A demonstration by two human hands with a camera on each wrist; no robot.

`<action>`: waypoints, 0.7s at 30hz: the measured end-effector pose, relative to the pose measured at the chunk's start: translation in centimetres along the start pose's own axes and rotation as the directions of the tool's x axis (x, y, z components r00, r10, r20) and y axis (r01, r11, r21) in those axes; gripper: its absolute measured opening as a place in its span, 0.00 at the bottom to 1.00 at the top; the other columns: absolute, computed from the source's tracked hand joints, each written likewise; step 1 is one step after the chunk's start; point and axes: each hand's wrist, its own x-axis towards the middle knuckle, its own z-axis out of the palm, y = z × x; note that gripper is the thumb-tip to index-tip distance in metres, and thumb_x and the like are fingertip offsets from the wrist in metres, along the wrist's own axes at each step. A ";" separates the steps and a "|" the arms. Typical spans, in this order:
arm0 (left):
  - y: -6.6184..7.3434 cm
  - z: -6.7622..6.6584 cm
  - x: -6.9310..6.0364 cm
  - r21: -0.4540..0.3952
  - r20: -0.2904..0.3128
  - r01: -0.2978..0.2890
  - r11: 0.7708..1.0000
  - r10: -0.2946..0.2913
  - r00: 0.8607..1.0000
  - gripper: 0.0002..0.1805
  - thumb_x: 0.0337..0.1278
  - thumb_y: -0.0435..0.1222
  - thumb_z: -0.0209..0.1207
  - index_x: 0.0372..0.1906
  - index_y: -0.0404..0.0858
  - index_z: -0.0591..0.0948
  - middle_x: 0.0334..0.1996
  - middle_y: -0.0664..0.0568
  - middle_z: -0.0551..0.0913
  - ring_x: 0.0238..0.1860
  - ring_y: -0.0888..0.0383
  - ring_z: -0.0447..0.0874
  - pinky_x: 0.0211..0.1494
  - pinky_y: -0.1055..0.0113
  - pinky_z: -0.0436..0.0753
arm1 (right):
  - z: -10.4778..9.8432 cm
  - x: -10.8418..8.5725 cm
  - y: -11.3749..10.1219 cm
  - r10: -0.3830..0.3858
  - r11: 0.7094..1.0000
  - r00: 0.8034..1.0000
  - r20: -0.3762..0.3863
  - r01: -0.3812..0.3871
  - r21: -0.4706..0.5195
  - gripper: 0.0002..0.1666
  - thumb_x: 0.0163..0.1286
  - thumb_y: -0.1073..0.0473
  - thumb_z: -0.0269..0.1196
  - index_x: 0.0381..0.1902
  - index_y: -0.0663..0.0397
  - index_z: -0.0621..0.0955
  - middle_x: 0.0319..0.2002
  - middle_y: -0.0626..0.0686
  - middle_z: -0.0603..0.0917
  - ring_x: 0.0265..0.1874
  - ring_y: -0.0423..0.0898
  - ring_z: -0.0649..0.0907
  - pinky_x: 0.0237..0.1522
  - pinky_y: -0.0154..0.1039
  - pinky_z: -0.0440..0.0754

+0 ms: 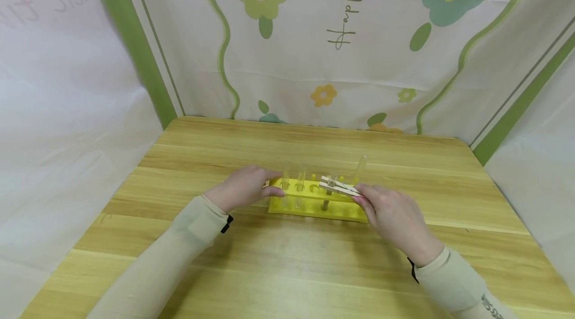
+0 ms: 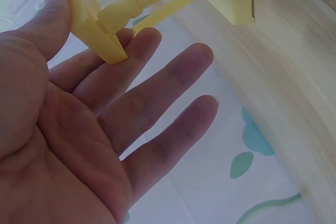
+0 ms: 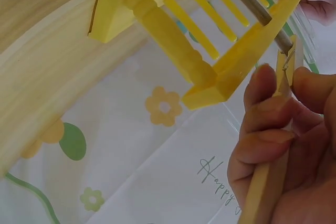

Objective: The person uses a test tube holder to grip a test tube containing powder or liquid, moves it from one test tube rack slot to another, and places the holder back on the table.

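On the tabletop (image 1: 278,259), the rack (image 1: 310,194) is pinched by the half-open left hand (image 1: 244,189), and the clamp (image 1: 340,190) is gripped by the curled right hand (image 1: 395,211). The dark tube (image 1: 325,204) seems clamped but is not yet lifted from the rack.

Soft, even light fills the head view, leaving a pale sheen on the table (image 1: 292,269) and faint shadows beside the sleeves (image 1: 157,254); the clear tubes (image 1: 301,176) barely show. Both wrist views look dimmer and hazy, the table's edge bowed into a curve. The left hand (image 2: 84,124) lies in shade, while that view's upper left corner washes out pale
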 end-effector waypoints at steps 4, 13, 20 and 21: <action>-0.1 0.0 0.0 0.006 0.000 0.000 1.000 0.000 1.000 0.32 0.65 0.52 0.60 0.64 0.34 0.77 0.52 0.45 0.85 0.49 0.49 0.86 0.54 0.57 0.83 | -0.3 0.1 -0.1 0.024 1.000 1.000 -0.003 -0.024 0.007 0.11 0.67 0.57 0.68 0.43 0.59 0.86 0.33 0.53 0.88 0.18 0.42 0.82 0.15 0.34 0.74; 0.0 0.0 0.1 0.016 0.012 0.017 1.000 -0.017 1.000 0.31 0.65 0.53 0.59 0.64 0.35 0.78 0.53 0.45 0.84 0.51 0.49 0.85 0.54 0.57 0.83 | -1.2 0.5 0.0 0.048 0.999 0.999 -0.007 -0.048 0.025 0.15 0.66 0.56 0.69 0.46 0.59 0.87 0.33 0.54 0.89 0.16 0.39 0.80 0.12 0.31 0.68; 0.0 0.0 0.1 0.028 0.010 0.014 1.000 -0.014 1.000 0.31 0.65 0.52 0.60 0.63 0.35 0.78 0.53 0.46 0.84 0.51 0.50 0.85 0.55 0.58 0.82 | -2.2 0.9 0.1 0.017 1.000 0.999 -0.040 -0.016 0.016 0.14 0.64 0.57 0.70 0.45 0.59 0.87 0.27 0.51 0.87 0.12 0.33 0.71 0.12 0.30 0.64; 0.0 0.0 0.1 0.029 0.011 0.015 0.999 -0.016 1.000 0.31 0.65 0.52 0.60 0.63 0.35 0.78 0.53 0.46 0.84 0.51 0.50 0.85 0.55 0.58 0.82 | -2.3 1.0 0.1 0.016 1.000 0.999 -0.041 -0.015 0.015 0.13 0.64 0.58 0.70 0.44 0.59 0.87 0.26 0.50 0.86 0.12 0.32 0.68 0.12 0.30 0.62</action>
